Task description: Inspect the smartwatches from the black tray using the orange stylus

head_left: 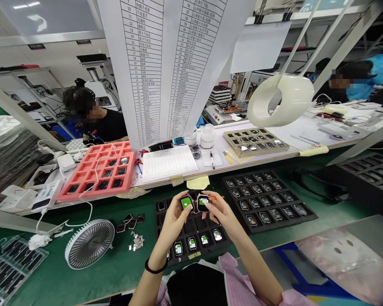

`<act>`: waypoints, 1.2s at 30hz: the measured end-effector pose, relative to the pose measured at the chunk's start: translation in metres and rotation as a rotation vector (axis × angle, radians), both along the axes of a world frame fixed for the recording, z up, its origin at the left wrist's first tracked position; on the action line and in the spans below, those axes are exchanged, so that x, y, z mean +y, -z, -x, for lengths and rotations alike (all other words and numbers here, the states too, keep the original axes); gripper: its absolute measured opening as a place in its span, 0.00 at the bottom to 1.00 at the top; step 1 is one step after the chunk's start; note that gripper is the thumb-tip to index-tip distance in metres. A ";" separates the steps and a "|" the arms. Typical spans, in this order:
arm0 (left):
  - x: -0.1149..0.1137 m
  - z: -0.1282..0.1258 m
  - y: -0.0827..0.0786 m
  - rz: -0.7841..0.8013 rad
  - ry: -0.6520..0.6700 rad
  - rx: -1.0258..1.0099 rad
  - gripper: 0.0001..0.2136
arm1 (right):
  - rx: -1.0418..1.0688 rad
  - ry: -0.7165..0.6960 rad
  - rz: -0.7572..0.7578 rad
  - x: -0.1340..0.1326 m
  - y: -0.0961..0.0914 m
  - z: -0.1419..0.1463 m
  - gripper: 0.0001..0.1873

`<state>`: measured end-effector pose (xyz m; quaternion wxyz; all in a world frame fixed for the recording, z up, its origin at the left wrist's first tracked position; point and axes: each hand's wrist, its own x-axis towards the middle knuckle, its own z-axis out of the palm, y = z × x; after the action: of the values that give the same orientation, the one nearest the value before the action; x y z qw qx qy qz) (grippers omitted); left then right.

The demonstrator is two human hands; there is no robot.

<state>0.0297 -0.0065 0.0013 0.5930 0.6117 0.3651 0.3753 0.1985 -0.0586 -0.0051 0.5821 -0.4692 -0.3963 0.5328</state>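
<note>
Smartwatch (187, 203) gripped by edges in left hand (174, 221), second smartwatch (203, 203) gripped likewise in right hand (221, 214). Long axes near-vertical in frame, screens tilted up toward camera. Pair held between hands, nearly touching, lower centre, above black tray (194, 227).

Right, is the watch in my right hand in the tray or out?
Out: the right hand holds the watch up above the black tray.

**Electronics assembly line in a factory**

This is a factory workshop: a long green-matted counter (121, 263) carries a black tray (306, 216) of smartwatches (264, 216) and a red foam tray (130, 168). Seated co-workers (347, 80) work along it beneath a hanging numbered list (166, 63).
</note>
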 end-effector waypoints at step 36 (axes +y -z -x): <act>0.000 -0.004 -0.014 -0.869 0.066 0.117 0.22 | 0.241 -0.226 0.074 -0.007 -0.014 -0.001 0.20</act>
<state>0.0333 -0.0063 0.0151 0.2705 0.8360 0.1863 0.4396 0.1991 -0.0660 0.0086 0.5439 -0.3756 -0.3540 0.6616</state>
